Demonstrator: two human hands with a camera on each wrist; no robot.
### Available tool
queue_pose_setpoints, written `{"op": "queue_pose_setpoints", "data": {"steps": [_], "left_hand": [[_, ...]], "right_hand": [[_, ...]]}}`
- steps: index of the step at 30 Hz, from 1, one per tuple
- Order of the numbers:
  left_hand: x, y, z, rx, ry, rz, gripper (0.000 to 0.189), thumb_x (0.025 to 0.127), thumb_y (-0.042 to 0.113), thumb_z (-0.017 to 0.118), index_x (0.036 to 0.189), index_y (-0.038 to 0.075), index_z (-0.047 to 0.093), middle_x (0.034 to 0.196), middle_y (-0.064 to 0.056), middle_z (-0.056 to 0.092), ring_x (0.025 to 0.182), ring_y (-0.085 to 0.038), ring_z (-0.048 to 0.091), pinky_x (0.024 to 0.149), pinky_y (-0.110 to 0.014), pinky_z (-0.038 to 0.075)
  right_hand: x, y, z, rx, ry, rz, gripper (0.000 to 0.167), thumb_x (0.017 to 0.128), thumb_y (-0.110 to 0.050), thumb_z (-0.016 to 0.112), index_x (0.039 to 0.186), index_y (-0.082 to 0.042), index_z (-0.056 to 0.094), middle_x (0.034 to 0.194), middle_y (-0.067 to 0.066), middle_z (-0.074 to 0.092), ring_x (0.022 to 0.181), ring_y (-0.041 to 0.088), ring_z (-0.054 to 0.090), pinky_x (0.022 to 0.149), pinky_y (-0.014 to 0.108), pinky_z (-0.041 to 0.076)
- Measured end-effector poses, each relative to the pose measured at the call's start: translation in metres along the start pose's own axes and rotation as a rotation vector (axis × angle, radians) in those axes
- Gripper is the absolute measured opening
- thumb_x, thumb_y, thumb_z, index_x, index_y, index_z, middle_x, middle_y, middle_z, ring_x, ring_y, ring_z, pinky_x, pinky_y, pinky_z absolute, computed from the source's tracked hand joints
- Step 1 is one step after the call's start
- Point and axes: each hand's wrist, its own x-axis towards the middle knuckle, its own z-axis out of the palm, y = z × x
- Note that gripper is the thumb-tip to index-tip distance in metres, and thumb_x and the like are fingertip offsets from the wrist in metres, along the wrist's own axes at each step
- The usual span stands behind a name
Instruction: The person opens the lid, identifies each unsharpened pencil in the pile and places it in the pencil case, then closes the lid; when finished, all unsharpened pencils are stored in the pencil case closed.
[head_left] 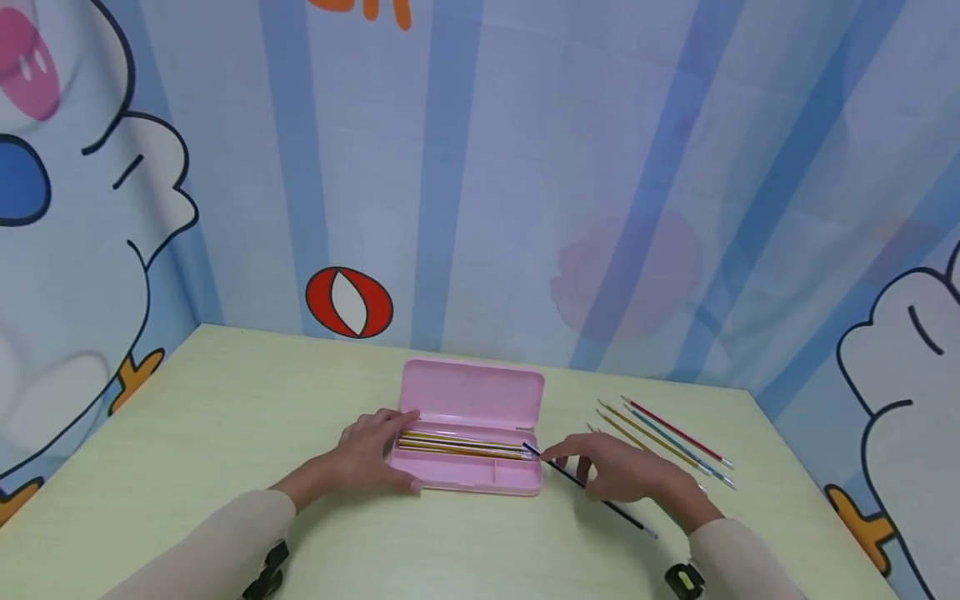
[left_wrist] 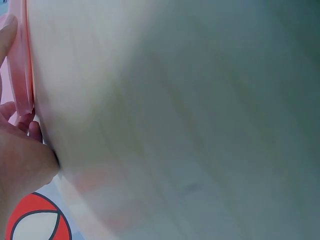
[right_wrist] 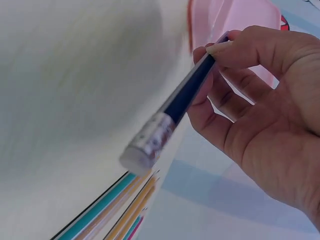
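An open pink pencil case [head_left: 459, 475] lies on the table with its lid [head_left: 472, 393] tipped back. My left hand [head_left: 371, 452] grips its left end, fingers toward the hinge corner and thumb at the front edge. Several pencils [head_left: 461, 447] lie lengthwise in the case's long compartment. At the case's right end, my right hand [head_left: 618, 467] pinches a dark pencil [right_wrist: 187, 95] between thumb and fingers near its front end. This pencil slants, its tip over the case's right edge and its white eraser end toward the front right.
Several loose pencils [head_left: 663, 433], red, blue and yellowish, lie on the table to the right, beyond my right hand. The pale wooden table [head_left: 247, 400] ends at a blue striped cloth backdrop [head_left: 510, 183] with cartoon prints. A small divider splits the case's front compartment.
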Motion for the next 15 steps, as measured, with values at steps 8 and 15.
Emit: {"op": "queue_pose_setpoints", "data": {"steps": [8,15], "left_hand": [[-0.001,-0.004,-0.001,0.001,0.005,-0.012,0.103,0.071,0.049,0.087,0.155,0.019,0.036,0.149,-0.010,0.044,0.134,-0.033,0.036,0.113,-0.061,0.027],[0.001,-0.002,0.001,-0.003,0.010,-0.029,0.102,0.070,0.048,0.087,0.155,0.021,0.038,0.149,-0.008,0.045,0.134,-0.032,0.037,0.113,-0.060,0.029]], "right_hand": [[0.032,-0.026,-0.007,-0.064,-0.042,-0.099,0.067,0.080,0.019,0.052,0.139,-0.012,0.058,0.138,0.011,0.058,0.092,0.020,0.066,0.070,0.025,0.052],[0.066,-0.043,-0.004,-0.161,-0.046,-0.165,0.066,0.080,0.019,0.055,0.137,-0.011,0.061,0.119,0.006,0.064,0.087,0.014,0.062,0.071,0.022,0.050]]}}
